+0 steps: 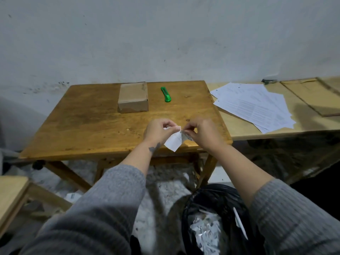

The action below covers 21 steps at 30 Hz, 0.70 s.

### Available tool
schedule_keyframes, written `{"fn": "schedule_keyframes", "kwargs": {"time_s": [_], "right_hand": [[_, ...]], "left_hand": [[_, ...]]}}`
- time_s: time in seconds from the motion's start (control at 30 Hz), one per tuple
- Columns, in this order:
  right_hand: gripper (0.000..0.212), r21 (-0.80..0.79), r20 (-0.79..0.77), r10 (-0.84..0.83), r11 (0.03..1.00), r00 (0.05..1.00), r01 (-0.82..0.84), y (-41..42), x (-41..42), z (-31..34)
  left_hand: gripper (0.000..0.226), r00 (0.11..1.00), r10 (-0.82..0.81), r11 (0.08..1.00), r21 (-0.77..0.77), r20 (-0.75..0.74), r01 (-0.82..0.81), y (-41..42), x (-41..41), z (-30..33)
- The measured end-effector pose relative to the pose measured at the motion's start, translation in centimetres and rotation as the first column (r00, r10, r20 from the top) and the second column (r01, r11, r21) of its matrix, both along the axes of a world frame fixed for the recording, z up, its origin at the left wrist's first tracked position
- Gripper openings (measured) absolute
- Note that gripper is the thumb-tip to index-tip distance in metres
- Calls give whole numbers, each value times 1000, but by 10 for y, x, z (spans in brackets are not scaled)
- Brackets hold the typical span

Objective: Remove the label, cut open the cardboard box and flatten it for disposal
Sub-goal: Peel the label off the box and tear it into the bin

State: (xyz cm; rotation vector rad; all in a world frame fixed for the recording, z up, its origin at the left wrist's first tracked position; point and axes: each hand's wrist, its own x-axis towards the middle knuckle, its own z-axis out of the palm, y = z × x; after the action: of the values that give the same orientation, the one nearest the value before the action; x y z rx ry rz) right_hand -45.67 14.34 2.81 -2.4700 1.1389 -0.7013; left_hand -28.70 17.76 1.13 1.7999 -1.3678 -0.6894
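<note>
A small closed brown cardboard box (133, 98) sits near the far edge of the wooden table (88, 122). To its right lies a green utility knife (165, 94). Over the table's near edge, my left hand (158, 130) and my right hand (201, 132) both pinch a white paper label (173, 141). The label hangs crumpled between the fingertips, with its lower corner pointing down. Both hands are well in front of the box and the knife.
A black-lined trash bin (215, 216) holding white paper scraps stands on the floor under my right forearm. A lower bench on the right carries printed sheets (257, 105) and flattened cardboard (311, 96). Another wooden surface (11, 194) juts in at the lower left.
</note>
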Motion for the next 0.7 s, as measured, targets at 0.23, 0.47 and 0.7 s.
{"fn": "schedule_keyframes", "kwargs": {"time_s": [0.23,0.47,0.7], "right_hand": [[6,63,-33,-93,993,995,95,6,-23,-15],[3,291,159,-302,924,940,248,8,-51,-20],[4,414,274,-402,869,874,270,14,-63,-10]], "left_hand": [[9,988,-106,991,97,113,95,-2,-16,-5],[4,975,181,982,-24,-127,-185,1,-12,-25],[9,897,431,901,-4,-104,-433,1,-10,-25]]}}
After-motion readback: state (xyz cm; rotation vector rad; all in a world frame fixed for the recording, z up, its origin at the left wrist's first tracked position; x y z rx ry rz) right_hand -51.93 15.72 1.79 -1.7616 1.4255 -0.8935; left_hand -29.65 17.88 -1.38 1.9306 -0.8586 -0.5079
